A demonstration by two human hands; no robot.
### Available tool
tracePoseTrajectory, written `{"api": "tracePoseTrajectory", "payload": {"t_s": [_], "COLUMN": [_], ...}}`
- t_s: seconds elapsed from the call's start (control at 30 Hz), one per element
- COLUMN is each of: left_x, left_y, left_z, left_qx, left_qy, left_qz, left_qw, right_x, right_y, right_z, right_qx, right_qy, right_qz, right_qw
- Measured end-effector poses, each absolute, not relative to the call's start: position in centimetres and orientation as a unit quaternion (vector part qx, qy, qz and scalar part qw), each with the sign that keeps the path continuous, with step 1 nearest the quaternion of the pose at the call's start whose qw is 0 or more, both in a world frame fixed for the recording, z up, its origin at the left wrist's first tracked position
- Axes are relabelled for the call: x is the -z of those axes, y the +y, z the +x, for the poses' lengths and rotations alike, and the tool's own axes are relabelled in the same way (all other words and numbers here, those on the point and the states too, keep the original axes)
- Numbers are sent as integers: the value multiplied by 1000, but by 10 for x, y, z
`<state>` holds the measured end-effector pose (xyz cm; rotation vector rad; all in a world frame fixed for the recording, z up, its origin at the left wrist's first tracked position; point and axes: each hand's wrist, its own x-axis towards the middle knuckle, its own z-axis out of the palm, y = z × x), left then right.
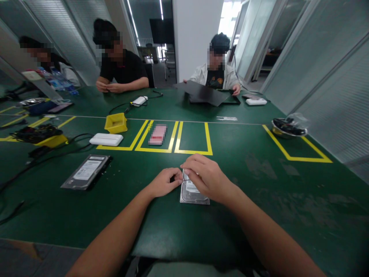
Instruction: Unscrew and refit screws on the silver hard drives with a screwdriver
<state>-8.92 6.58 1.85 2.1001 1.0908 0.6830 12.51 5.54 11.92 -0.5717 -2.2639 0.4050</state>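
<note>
A silver hard drive (pixel 195 197) with a white label lies flat on the green table in front of me, its upper right part covered by my right hand. My left hand (pixel 167 182) is closed in a pinch at the drive's left edge, thumb and forefinger meeting there. Over the drive, my right hand (pixel 209 177) is bent with its fingers drawn together near the upper left corner. Whatever those fingertips hold, if anything, is too small or hidden to name.
Another hard drive (pixel 85 172) in a clear bag lies left. Beyond are a white power bank (pixel 106 139), a yellow bin (pixel 115 123), a pixelated pink item (pixel 158 134) and dark cables (pixel 31 132). A metal bowl (pixel 289 129) stands right. A person across holds a dark panel (pixel 203 92).
</note>
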Motion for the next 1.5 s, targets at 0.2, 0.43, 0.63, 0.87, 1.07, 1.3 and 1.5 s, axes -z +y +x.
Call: {"api": "tracePoseTrajectory", "payload": {"t_s": [0.2, 0.43, 0.63, 0.87, 1.07, 1.3, 1.5], "left_x": [-23, -23, -20, -18, -16, -20, -20], "left_y": [65, 65, 66, 66, 66, 65, 66], "left_z": [-88, -88, -90, -93, -93, -93, -95], "left_qx": [-258, -254, -258, -256, -254, -263, -245], "left_qy": [414, 410, 409, 410, 422, 421, 419], "left_qz": [805, 800, 799, 803, 804, 797, 810], "left_qw": [338, 356, 357, 348, 334, 344, 330], "right_x": [-112, -102, -91, -92, -95, -112, -113], "right_y": [53, 50, 51, 51, 55, 61, 69], "right_z": [120, 108, 92, 90, 98, 110, 115], "right_qx": [-203, -260, -273, -208, -191, -217, -198], "right_qy": [-831, -740, -720, -804, -851, -881, -868], "right_qz": [-231, -243, -246, -235, -276, -233, -255], "right_qw": [463, 570, 588, 505, 404, 351, 376]}}
